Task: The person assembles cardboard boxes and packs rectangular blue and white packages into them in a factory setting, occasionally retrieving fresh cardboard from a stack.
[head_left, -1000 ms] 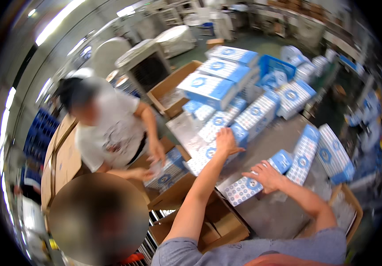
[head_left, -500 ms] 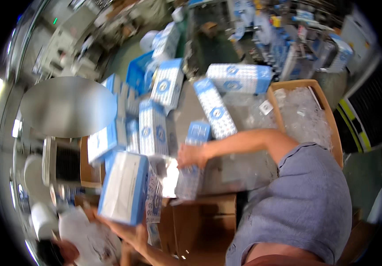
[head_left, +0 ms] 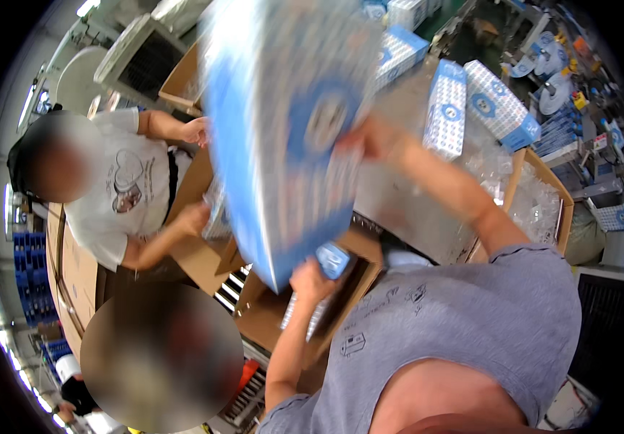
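A tall blue-and-white patterned box (head_left: 283,123), blurred by motion, fills the upper middle of the view close to me. My right hand (head_left: 368,139) grips its right edge, fingers against the printed side. Lower down, my left hand (head_left: 310,282) is closed around a smaller blue-and-white box (head_left: 334,260) near its blue end. This smaller box slants down into an open brown carton (head_left: 363,249). The big box hides part of the table and the carton's far side.
Patterned boxes (head_left: 446,108) lie on the grey table (head_left: 420,217). At right stands a carton of clear plastic packaging (head_left: 536,210). Across from me, a person in a white shirt (head_left: 135,181) reaches toward another open carton (head_left: 196,253). A roller conveyor (head_left: 243,398) runs below.
My view has swung left. My right hand has gone from a box on the table to the raised tall box. My left hand is now at the carton with a smaller box.
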`<action>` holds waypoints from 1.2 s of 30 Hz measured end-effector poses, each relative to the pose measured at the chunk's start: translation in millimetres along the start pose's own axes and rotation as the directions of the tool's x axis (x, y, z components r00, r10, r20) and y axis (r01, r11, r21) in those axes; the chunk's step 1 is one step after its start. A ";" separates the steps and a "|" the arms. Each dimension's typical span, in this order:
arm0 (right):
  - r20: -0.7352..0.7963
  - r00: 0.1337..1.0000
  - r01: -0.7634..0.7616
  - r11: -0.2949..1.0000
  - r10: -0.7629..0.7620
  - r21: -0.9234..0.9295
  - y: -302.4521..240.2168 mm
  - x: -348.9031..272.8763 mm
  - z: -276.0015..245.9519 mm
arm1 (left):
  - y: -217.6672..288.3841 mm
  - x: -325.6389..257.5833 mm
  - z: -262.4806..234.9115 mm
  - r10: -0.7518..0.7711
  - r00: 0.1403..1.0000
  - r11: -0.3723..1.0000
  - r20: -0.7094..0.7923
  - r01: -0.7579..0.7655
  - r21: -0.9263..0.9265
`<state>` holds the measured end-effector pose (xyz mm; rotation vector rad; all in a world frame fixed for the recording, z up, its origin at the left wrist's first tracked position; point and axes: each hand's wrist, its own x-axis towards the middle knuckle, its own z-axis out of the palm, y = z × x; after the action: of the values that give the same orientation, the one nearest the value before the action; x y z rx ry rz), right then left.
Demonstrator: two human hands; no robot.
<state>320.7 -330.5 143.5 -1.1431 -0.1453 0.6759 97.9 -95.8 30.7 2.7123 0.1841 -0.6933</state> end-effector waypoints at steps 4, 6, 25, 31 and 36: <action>0.728 0.631 0.521 0.842 -0.269 -0.140 104.9 29.3 113.8 | -93.1 115.2 219.6 0.514 0.808 0.825 -0.289 -0.372 0.425; 0.728 0.679 0.660 0.512 -0.095 -0.549 151.9 28.6 137.6 | -105.1 95.7 231.1 0.372 0.922 0.910 -0.107 -0.385 -0.154; -0.386 0.838 0.146 0.839 -0.386 -0.524 63.7 58.1 -151.4 | 61.2 94.8 -57.5 0.537 0.839 0.455 0.087 -0.201 -0.867; -0.936 0.203 -0.336 0.877 -0.287 -0.342 88.3 133.4 -250.8 | 194.4 221.5 -96.8 0.370 0.864 0.399 -0.341 -0.479 -0.782; -0.975 0.208 -0.429 0.889 -0.073 -0.158 117.6 135.1 -239.0 | 237.5 341.6 -52.1 0.426 0.772 0.671 -0.473 -0.620 -0.407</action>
<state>483.2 -414.8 -92.5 -1.8462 1.0559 -0.0312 467.8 -285.5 -24.1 2.1216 -0.2973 0.0292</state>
